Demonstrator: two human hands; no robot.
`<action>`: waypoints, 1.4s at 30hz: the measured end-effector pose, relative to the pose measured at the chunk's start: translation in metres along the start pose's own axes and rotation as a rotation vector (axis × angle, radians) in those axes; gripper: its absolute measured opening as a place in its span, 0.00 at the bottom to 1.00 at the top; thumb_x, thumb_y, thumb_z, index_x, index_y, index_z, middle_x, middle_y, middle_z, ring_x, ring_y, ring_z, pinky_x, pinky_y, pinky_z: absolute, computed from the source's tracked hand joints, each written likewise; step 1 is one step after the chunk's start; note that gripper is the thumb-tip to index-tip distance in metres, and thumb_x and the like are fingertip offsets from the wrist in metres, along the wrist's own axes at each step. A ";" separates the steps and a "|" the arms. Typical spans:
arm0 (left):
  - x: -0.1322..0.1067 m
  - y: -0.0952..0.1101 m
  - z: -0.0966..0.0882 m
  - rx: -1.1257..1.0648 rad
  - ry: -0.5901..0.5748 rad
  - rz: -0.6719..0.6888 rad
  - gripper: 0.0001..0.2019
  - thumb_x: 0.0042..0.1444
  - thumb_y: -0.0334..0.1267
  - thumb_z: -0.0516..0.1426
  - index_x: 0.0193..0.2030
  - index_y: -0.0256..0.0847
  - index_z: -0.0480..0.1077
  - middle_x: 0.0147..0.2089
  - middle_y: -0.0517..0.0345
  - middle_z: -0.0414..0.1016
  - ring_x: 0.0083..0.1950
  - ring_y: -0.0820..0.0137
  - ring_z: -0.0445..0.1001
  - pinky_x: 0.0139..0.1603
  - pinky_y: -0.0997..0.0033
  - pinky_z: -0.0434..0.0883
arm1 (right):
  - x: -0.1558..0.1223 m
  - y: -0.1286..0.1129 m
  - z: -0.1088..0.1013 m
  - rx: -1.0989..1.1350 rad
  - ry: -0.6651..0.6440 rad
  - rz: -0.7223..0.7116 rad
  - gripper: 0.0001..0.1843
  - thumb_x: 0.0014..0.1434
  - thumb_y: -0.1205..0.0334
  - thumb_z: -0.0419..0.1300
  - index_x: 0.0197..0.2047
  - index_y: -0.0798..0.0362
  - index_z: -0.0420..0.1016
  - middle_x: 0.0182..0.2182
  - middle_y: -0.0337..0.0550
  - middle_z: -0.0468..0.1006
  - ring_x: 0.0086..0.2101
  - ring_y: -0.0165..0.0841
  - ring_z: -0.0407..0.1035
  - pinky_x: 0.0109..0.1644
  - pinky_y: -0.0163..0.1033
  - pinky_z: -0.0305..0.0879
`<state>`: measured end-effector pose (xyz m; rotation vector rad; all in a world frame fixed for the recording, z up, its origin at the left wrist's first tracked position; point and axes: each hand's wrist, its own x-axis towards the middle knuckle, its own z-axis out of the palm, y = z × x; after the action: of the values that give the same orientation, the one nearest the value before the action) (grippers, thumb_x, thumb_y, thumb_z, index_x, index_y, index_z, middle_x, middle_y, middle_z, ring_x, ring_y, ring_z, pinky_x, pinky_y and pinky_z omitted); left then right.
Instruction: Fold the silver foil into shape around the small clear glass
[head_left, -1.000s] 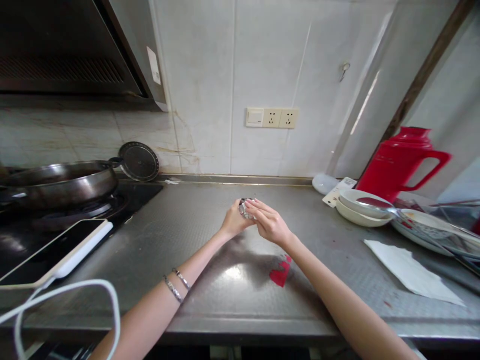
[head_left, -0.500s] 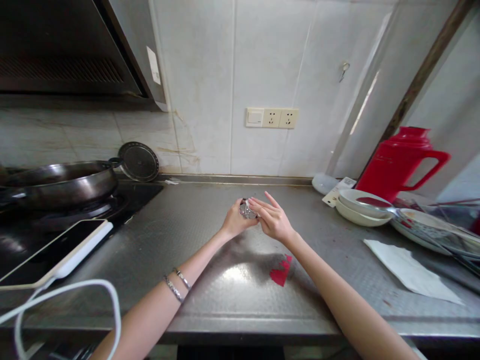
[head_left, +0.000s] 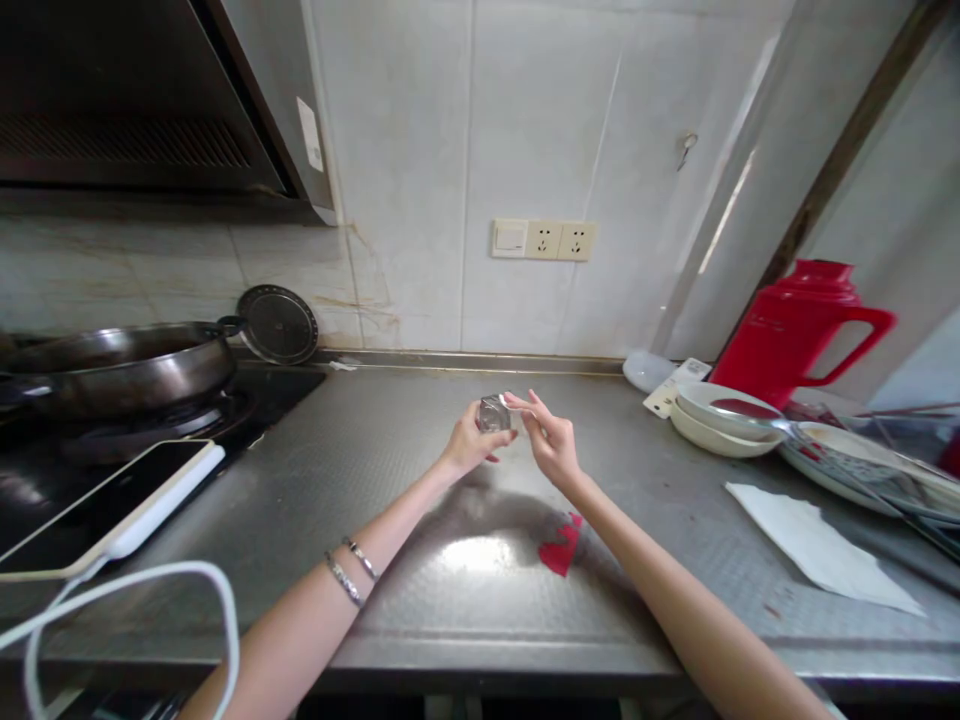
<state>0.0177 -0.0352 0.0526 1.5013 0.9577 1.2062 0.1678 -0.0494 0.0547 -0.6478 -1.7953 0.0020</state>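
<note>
Above the middle of the counter, my left hand (head_left: 469,441) is wrapped round a small clear, block-shaped container (head_left: 494,414). Its thumb lies along the near side, and the fingers behind are partly hidden. At the container's upper right edge is my right hand (head_left: 551,440), its index fingertip at the rim and its other fingers partly bent. A tiny white bit shows at that fingertip, too small to name. Below the hands a torn red scrap (head_left: 560,546) lies on the steel counter (head_left: 405,520).
On the left are a steel pan (head_left: 127,370) on the hob, a phone (head_left: 112,505) and a white cable (head_left: 150,568). To the right stand a red thermos (head_left: 787,325), stacked bowls (head_left: 724,425) and a plate (head_left: 832,465), with a white tissue (head_left: 821,545) in front.
My right hand has drawn back from over the container to its right edge, its fingers bending more. More of the clear container shows in my left hand, which has barely moved.
</note>
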 end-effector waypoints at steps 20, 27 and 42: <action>0.001 0.005 -0.003 -0.077 -0.043 -0.073 0.33 0.39 0.40 0.68 0.53 0.38 0.64 0.42 0.52 0.73 0.37 0.69 0.74 0.23 0.78 0.73 | -0.005 0.003 -0.003 -0.113 -0.117 -0.292 0.21 0.63 0.72 0.47 0.57 0.49 0.66 0.52 0.48 0.75 0.55 0.38 0.67 0.63 0.56 0.58; -0.001 0.007 -0.002 -0.075 -0.067 -0.057 0.33 0.37 0.41 0.69 0.52 0.39 0.66 0.36 0.57 0.72 0.32 0.72 0.72 0.21 0.77 0.73 | -0.005 0.010 -0.005 -0.115 -0.050 -0.224 0.20 0.63 0.73 0.48 0.55 0.49 0.68 0.51 0.48 0.76 0.54 0.37 0.68 0.63 0.56 0.58; -0.001 0.006 -0.002 -0.056 -0.138 -0.044 0.34 0.37 0.42 0.69 0.52 0.39 0.65 0.37 0.57 0.71 0.31 0.72 0.72 0.20 0.76 0.73 | -0.002 0.003 -0.001 0.201 0.053 0.348 0.17 0.65 0.55 0.49 0.48 0.48 0.76 0.48 0.44 0.78 0.50 0.40 0.71 0.58 0.49 0.63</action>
<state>0.0159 -0.0376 0.0578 1.4906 0.8539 1.0754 0.1708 -0.0476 0.0528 -0.7976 -1.5871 0.3916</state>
